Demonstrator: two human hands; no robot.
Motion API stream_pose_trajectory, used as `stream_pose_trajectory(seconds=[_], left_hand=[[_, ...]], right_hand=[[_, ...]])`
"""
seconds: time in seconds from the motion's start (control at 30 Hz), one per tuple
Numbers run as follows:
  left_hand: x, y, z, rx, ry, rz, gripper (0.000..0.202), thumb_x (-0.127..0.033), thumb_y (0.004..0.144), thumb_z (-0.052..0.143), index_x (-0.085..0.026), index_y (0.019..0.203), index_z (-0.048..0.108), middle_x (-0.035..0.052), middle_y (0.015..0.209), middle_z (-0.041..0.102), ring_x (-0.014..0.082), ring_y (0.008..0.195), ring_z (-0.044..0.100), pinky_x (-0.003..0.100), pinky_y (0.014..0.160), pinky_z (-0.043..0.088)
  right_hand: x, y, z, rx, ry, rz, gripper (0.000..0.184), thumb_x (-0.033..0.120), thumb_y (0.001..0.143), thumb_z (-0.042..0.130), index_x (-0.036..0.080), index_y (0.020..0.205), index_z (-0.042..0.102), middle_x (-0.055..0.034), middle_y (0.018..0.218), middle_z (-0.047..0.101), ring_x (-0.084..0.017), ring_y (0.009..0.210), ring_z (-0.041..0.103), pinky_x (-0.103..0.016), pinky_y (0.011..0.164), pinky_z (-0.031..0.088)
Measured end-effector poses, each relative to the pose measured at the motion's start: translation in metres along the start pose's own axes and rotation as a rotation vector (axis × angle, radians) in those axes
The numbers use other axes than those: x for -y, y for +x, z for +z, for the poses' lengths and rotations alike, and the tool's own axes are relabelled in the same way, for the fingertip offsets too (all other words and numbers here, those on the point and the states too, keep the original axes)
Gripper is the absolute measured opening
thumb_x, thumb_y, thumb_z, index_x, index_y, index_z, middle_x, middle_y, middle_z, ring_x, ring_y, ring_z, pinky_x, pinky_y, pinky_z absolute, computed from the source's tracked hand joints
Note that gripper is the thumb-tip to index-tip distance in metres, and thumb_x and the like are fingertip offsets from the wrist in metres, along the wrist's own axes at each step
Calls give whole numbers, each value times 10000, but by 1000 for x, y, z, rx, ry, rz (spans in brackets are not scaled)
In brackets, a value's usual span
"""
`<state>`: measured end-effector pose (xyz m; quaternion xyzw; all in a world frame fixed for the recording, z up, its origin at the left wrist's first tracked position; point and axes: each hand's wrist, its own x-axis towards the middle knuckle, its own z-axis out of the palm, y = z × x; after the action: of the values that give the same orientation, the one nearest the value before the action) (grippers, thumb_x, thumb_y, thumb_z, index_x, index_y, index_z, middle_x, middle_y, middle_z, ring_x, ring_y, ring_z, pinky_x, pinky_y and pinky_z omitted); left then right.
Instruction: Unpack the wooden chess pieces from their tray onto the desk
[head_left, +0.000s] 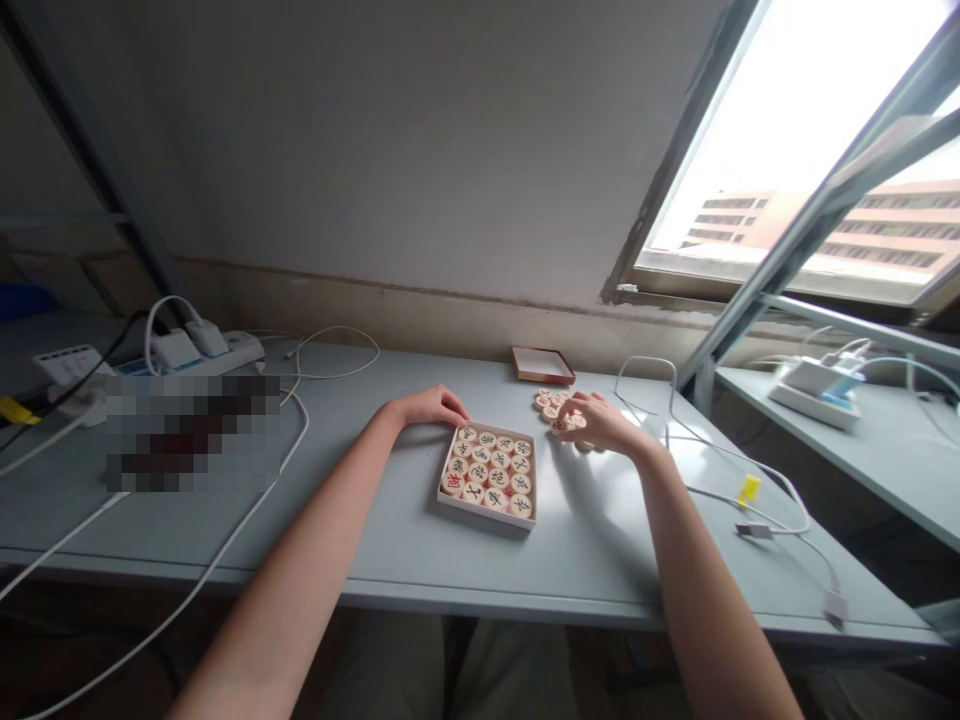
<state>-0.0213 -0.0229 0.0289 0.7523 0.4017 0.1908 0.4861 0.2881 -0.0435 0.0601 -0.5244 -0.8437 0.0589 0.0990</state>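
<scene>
"On the counter (375,560), where's the open box (484,511)?"
"Near the middle, full of round pieces (478,472). The left hand (433,405) has bent fingers at its far left corner; I can't tell if they grip."
"And the right hand (592,420)?"
"Over loose pieces (547,405) beyond it, fingers curled narrow; whether one is held, I can't tell."

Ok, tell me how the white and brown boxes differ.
The white box has pale sides, the brown box reddish ones. The white box holds round pieces; the brown box shows its bare inside. The brown box lies nearer the wall than the white box. Both are shallow and open upward.
</scene>
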Motion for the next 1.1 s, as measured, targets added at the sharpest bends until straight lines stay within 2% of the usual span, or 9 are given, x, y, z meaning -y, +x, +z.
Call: stream_pose_trajectory(seconds=[0.1, 0.2, 0.27, 0.33, 0.4, 0.5, 0.73, 0.9, 1.1], left_hand=[[1, 0, -1, -5, 13, 1, 271, -310, 589, 680, -129, 789, 696, 53, 796, 684, 162, 777, 581, 240, 736, 410], [3, 1, -1, -8, 20, -7, 274, -321, 589, 678, -135, 789, 695, 48, 802, 685, 163, 780, 583, 241, 740, 412], [4, 2, -1, -8, 23, -5, 279, -323, 588, 678, -136, 793, 694, 48, 803, 686, 164, 782, 584, 241, 742, 413], [4, 2, -1, -4, 24, 5, 286, -326, 593, 676, -135, 805, 695, 51, 809, 686, 166, 790, 584, 241, 744, 414], [3, 2, 0, -2, 30, 9, 290, -327, 597, 673, -137, 814, 696, 52, 814, 686, 169, 796, 584, 240, 743, 414], [1, 1, 0, -6, 41, 2, 291, -327, 595, 672, -139, 816, 697, 50, 813, 686, 171, 801, 584, 238, 741, 414], [2, 1, 0, -5, 27, -9, 292, -329, 596, 672, -139, 817, 695, 54, 823, 683, 169, 799, 580, 232, 727, 408], [2, 1, 0, -8, 26, -10, 277, -331, 582, 681, -139, 782, 696, 43, 797, 685, 161, 778, 577, 224, 725, 403], [0, 1, 0, 1, 23, -11, 279, -338, 591, 675, -151, 796, 696, 36, 801, 684, 158, 781, 576, 224, 728, 404]], right_hand=[[-6, -1, 3, -28, -37, 31, 172, 310, 671, 620, 213, 797, 554, -40, 841, 549, -218, 853, 482, -343, 714, 420], [7, 1, 5, -18, 38, -91, 154, 297, 708, 583, 216, 831, 538, -33, 864, 561, -190, 839, 498, -314, 709, 425], [15, 2, 7, -34, 16, -121, 208, 287, 697, 596, 224, 889, 546, -38, 891, 566, -196, 851, 505, -326, 719, 423], [17, 2, 9, -63, -46, -93, 221, 270, 679, 614, 227, 891, 570, -44, 908, 565, -211, 864, 510, -345, 725, 420], [16, 3, 10, -69, -61, -64, 149, 261, 678, 614, 220, 821, 599, -47, 902, 560, -206, 839, 522, -338, 705, 427], [11, 3, 10, -35, 57, -54, 91, 280, 697, 598, 206, 749, 612, -45, 860, 560, -174, 764, 542, -291, 630, 449], [8, 5, 8, 3, 202, 0, 128, 294, 675, 613, 169, 689, 592, -32, 712, 572, -119, 583, 535, -249, 519, 441], [1, 7, 11, -47, 225, 99, 177, 314, 692, 571, 174, 594, 526, -7, 622, 563, -109, 516, 515, -229, 461, 401], [2, 6, 12, -1, 260, 92, 133, 299, 686, 582, 177, 651, 542, 0, 630, 569, -106, 525, 505, -212, 446, 378]])
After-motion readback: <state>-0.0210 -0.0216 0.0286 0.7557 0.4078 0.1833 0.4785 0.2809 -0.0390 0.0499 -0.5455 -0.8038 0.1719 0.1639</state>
